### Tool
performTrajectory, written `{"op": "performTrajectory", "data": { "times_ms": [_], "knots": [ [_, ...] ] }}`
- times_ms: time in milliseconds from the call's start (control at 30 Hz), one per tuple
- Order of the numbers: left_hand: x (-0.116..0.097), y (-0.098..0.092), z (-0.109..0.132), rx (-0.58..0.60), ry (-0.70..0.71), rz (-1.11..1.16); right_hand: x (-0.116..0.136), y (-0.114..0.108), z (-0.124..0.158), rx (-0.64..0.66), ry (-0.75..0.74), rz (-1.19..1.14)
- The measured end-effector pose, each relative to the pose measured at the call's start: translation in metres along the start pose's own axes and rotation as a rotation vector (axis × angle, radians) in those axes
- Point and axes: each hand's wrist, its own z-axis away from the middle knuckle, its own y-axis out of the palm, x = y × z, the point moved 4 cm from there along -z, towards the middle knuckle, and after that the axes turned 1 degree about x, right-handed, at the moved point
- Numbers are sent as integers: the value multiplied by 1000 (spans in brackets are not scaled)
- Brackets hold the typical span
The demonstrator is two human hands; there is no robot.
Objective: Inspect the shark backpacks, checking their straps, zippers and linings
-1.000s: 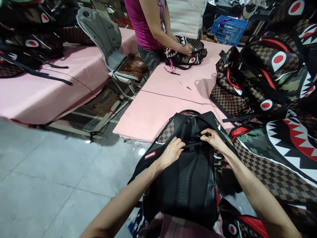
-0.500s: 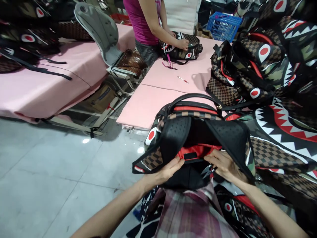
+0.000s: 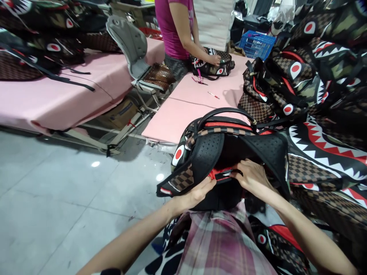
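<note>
Since 0.5 s ago: right hand has shifted up and in to the black label; snips, then pointing below the hand, now show only as a metal sliver at its fingertips. Backpack about where it was.

Head view, room: grey tiled floor, 2 pink-covered tables with a grey chair between them. Carton below the left table's edge. Co-worker in magenta stands at the far side, hands on another bag. 1 red-and-white pen on the near table. Blue basket behind. Bag pile on the right, more bags at far left.

Backpack: between the near table's end and the wearer's plaid cloth; can't see what bears its weight. Black, perforated straps, brown check and camo panels, red-and-white eye, black handle loop up top. Red lining exposed around the label. Left hand pinches the lining's edge, thumb against fingers. Right fingers bent, closed on the snips.
</note>
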Motion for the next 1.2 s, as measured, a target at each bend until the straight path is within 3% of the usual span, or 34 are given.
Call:
{"op": "performTrajectory", "data": {
  "times_ms": [133, 300, 433, 533, 700, 767, 933, 1200],
  "knots": [
    [-1, -1, 2, 15, 29, -32, 1, 8, -10, 137, 62, 32],
    [-9, -12, -4, 51, 103, -73, 1, 14, -15, 196, 102, -146],
    [-17, -21, -8, 66, 128, -139, -4, 16, -15, 132, 171, -542],
    [-16, -22, -7, 59, 13, -116, -11, 12, -13, 55, 211, -796],
    [-10, -24, -16, 71, -93, -79, -20, 5, -8, -42, 301, -784],
    [-5, -24, -29, 131, -123, -95, -19, 5, -8, -43, 264, -792],
    [-5, -21, -65, 430, -111, -54, -17, 7, -7, -71, 239, -829],
    [-26, -21, -79, 574, 13, -218, -19, 1, -2, -72, 236, -826]
  ]
}}
